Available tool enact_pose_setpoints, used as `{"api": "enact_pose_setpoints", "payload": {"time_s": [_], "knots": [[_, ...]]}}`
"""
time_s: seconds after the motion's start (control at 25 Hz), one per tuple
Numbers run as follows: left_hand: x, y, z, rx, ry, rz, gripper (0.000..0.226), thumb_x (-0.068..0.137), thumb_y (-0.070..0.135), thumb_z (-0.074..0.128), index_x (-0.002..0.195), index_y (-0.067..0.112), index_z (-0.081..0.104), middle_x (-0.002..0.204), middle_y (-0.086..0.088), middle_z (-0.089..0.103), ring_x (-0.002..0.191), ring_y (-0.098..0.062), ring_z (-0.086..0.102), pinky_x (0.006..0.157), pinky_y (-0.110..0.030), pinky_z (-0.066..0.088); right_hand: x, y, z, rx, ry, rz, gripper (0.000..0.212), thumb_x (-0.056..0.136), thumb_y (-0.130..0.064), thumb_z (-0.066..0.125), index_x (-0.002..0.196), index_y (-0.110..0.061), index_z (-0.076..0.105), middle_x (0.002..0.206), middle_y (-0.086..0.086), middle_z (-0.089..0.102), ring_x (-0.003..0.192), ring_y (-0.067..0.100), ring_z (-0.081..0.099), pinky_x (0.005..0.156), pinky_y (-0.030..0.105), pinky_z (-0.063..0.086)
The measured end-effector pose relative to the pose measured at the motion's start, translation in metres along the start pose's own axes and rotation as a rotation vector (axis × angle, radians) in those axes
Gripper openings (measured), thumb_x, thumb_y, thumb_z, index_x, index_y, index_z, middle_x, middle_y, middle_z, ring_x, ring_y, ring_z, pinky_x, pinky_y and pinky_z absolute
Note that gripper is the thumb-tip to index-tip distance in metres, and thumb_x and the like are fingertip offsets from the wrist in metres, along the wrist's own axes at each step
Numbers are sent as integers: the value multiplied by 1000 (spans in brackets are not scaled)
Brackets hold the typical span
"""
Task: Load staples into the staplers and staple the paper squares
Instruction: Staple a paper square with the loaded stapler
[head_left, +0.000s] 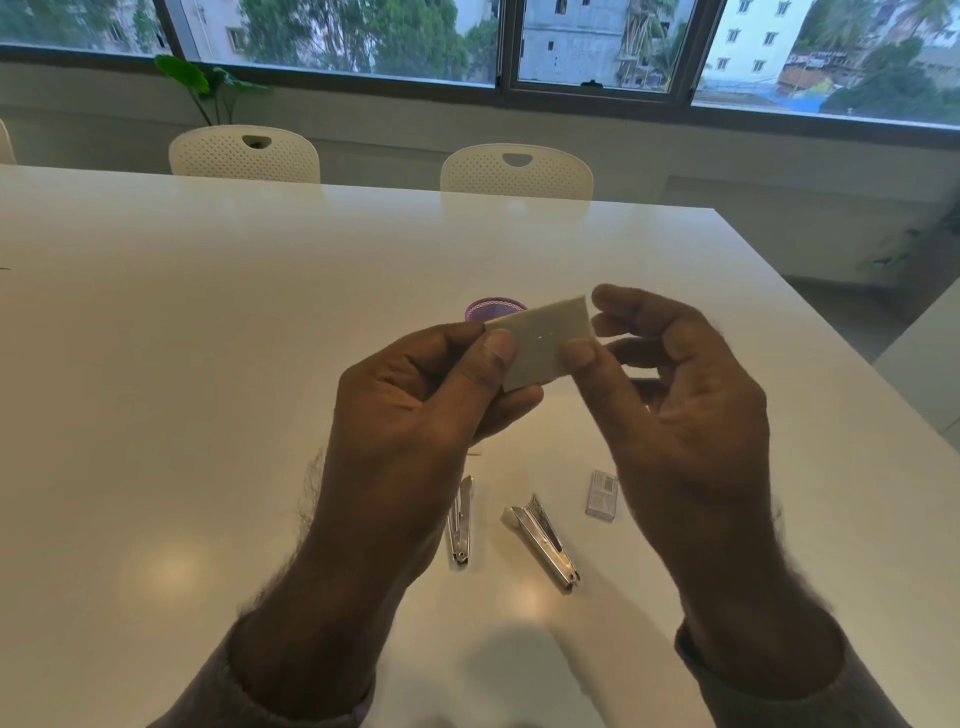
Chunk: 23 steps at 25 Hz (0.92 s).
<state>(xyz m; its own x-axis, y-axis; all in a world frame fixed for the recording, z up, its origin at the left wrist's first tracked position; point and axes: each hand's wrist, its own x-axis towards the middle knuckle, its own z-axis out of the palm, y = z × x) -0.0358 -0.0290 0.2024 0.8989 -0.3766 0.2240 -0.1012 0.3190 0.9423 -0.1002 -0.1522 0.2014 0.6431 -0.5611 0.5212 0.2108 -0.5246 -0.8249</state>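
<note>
Paper square (540, 340): held up in the air above the table (208, 364), between both hands, flat face turned toward the camera. It reads as wider than tall, long axis running left-low to right-high, upper right corner tipped away. A small glint near its middle could be a staple; too small to confirm.

Left hand (415, 415): thumb pressed on the paper's left end, fingers curled behind it, a pinch hold. Right hand (675, 410): thumb tip on the lower right edge of the paper, index finger arched over the top right corner, other fingers loosely spread behind. Judgement: gripping both ends keeps the sheet taut and face-on, which suits checking it or lining it up for stapling.

Relative to the paper, lower in view and nearer the person: two metal staplers lie on the table. One stapler (461, 522) sits just beside the left wrist, lengthwise toward the person. The second stapler (543, 540) lies right of it, angled, apparently hinged open. Neither is touched. Right of those, a small staple box (601, 493), flat, partly beside the right hand.

Behind the paper, farther off: a purple mesh cup (491, 307), mostly hidden.

Beyond the table: white chairs (244, 153), window.
</note>
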Motion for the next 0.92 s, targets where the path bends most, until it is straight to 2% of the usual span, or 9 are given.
{"api": "enact_pose_setpoints", "payload": {"time_s": [0.16, 0.28, 0.36, 0.56, 0.64, 0.72, 0.76, 0.84, 0.92], "knots": [[2, 3, -6, -83, -87, -92, 20, 71, 27, 72, 88, 17, 77, 86, -3, 77, 80, -24, 75, 64, -26, 61, 5, -2, -9, 203, -180, 233, 19, 78, -42, 60, 90, -33, 71, 81, -9, 73, 78, 12, 68, 64, 23, 55], [2, 9, -9, -211, -148, -208, 27, 64, 25, 68, 87, 12, 74, 86, -9, 76, 76, -27, 74, 55, -23, 59, 4, -4, -13, 380, -283, 328, 17, 78, -37, 59, 80, -32, 75, 78, -5, 71, 74, 14, 66, 63, 24, 55], [1, 10, -10, -253, -192, -244, 21, 65, 20, 72, 84, 11, 74, 84, -10, 75, 72, -26, 74, 52, -21, 57, 2, -5, -14, 489, -331, 380, 18, 78, -35, 59, 78, -29, 76, 78, -2, 70, 69, 13, 64, 62, 24, 55], [0, 10, -12, -224, -190, -224, 11, 74, 19, 71, 82, 13, 74, 83, -8, 75, 70, -24, 74, 53, -21, 57, -1, -5, -16, 598, -361, 437, 18, 77, -33, 59, 74, -28, 75, 79, -3, 69, 68, 12, 63, 61, 24, 54], [2, 3, -10, -59, -96, -98, 15, 73, 26, 76, 86, 20, 74, 86, -1, 76, 77, -22, 75, 61, -26, 60, -2, -1, -14, 448, -263, 333, 15, 78, -34, 60, 75, -32, 74, 79, -7, 71, 73, 13, 65, 61, 23, 55], [5, -13, -9, 161, 60, 56, 19, 72, 31, 76, 90, 26, 72, 89, 4, 76, 82, -20, 75, 72, -35, 61, -3, 9, -10, 144, -82, 116, 8, 79, -33, 64, 78, -31, 71, 77, -9, 72, 74, 13, 67, 62, 17, 53], [6, -22, -9, 214, 119, 72, 18, 75, 32, 78, 91, 25, 72, 89, 4, 76, 83, -20, 74, 77, -40, 61, -4, 15, -7, 25, -26, 7, 4, 80, -30, 67, 80, -29, 70, 77, -10, 71, 74, 11, 67, 62, 14, 52], [3, -40, -7, 177, 102, -32, 24, 81, 39, 72, 97, 21, 73, 92, 0, 77, 88, -20, 74, 85, -45, 59, -9, 31, 2, -101, -26, -144, 4, 81, -19, 72, 85, -20, 72, 82, -9, 69, 76, 8, 66, 64, 13, 52], [-2, -56, -6, 99, 3, -209, 39, 80, 46, 61, 105, 19, 72, 99, 0, 77, 95, -17, 73, 89, -39, 58, -17, 49, 15, -189, -115, -155, 12, 82, -19, 72, 94, -17, 75, 92, -6, 69, 82, 7, 65, 67, 19, 56]]}}
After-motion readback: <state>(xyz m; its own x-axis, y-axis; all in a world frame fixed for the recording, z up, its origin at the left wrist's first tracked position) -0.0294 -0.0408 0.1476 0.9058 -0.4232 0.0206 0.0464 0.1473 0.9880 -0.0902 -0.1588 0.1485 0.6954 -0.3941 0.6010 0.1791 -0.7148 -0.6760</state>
